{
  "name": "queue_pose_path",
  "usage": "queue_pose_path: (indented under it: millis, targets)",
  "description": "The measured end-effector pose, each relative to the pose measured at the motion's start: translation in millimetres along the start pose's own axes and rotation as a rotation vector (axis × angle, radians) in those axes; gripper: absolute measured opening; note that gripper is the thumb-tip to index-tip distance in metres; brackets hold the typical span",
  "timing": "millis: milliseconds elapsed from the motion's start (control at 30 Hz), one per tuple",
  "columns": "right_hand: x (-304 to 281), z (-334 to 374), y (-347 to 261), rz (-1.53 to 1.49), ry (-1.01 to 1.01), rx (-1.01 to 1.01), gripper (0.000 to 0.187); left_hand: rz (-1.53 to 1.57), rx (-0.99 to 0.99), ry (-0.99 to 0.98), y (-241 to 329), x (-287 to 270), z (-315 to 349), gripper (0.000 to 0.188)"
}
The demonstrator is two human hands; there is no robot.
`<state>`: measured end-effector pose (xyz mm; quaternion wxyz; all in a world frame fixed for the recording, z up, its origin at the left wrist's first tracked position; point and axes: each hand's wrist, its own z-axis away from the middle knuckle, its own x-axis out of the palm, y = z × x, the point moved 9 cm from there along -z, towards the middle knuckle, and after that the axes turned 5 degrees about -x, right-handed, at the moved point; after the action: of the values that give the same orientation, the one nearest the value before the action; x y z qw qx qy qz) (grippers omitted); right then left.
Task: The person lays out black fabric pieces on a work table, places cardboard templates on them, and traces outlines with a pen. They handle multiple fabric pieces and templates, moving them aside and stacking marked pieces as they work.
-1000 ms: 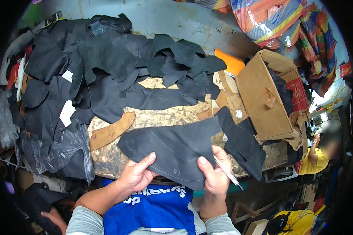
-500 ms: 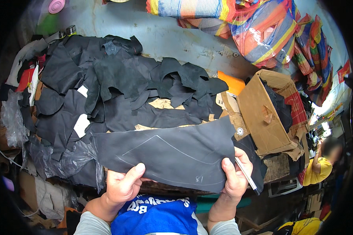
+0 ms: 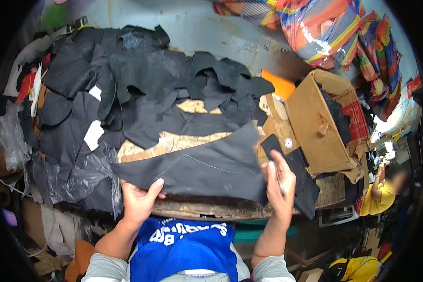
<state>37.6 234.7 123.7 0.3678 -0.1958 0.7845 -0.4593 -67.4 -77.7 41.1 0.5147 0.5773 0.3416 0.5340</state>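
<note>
A black leather piece (image 3: 207,169) with thin pale marking lines lies across the front of the worktable. My left hand (image 3: 141,199) pinches its lower left edge, thumb on top and fingers beneath. At the piece's right end is my right hand (image 3: 281,188), with a slim silver pen (image 3: 280,181) tucked among its fingers. That hand is partly smeared by motion, so whether it still touches the leather's edge I cannot tell.
Heaps of black leather (image 3: 145,75) cover the table's back and left. A cardboard box (image 3: 315,127) with dark pieces inside stands at the right. Clear plastic wrap (image 3: 75,183) lies front left. A person in yellow (image 3: 380,197) is far right.
The leather piece has been lowered and tilted away onto the table, its written mark no longer showing. My right hand has shifted up along its right end, fingers loosened from the sheet.
</note>
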Motion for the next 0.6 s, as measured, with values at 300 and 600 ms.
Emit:
queue_pose_path:
  millis: [300,600]
  targets:
    - [158.6,90.8,50.0,-0.258,-0.472,-0.043,0.011,-0.657,0.196,0.1,-47.7,-24.7,21.0,0.04]
    - [174.3,87.5,13.8,-0.211,-0.444,-0.289,0.006,-0.646,0.088,0.125,-51.3,-23.2,20.8,0.039]
